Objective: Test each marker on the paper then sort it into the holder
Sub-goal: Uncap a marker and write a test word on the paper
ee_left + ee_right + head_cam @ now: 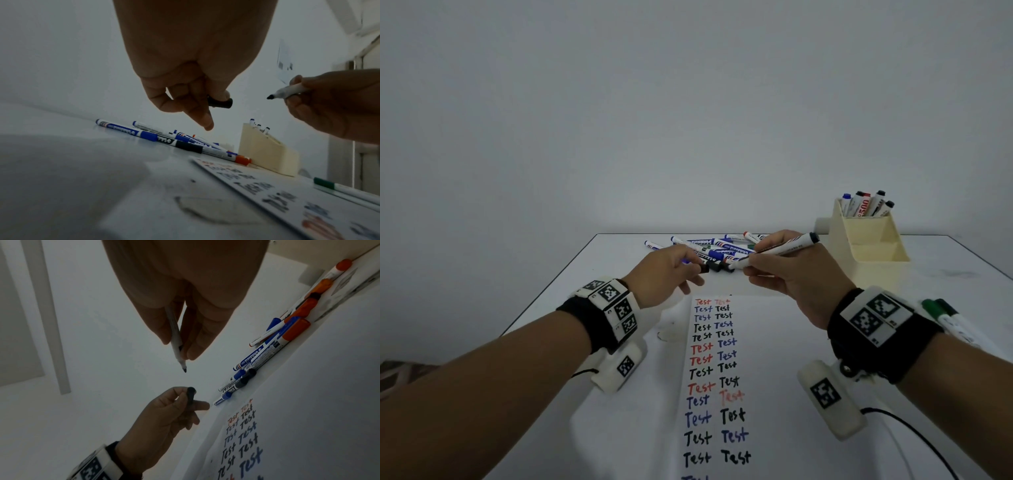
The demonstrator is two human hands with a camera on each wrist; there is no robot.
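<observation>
Marker (780, 249), uncapped, is held in the air above the bench's (592, 281) middle, over the far end of the paper (709, 383); it looks light, rigid and smooth-barrelled, best taken mid-barrel, clear of the wet tip. On the left, the left hand (667, 274) pinches the black cap (220, 102) between thumb and curled fingers. Just apart from it, the right hand (791, 270) grips the marker's barrel, tip pointing towards the cap. Far right stands the holder (866, 236).

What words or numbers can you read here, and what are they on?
"Test": written again and again in red, blue and black on the paper.
"500": on a red-labelled marker in the holder.
"whiteboard": on a blue marker in the pile.
Other marker labels: too small or blurred.
</observation>
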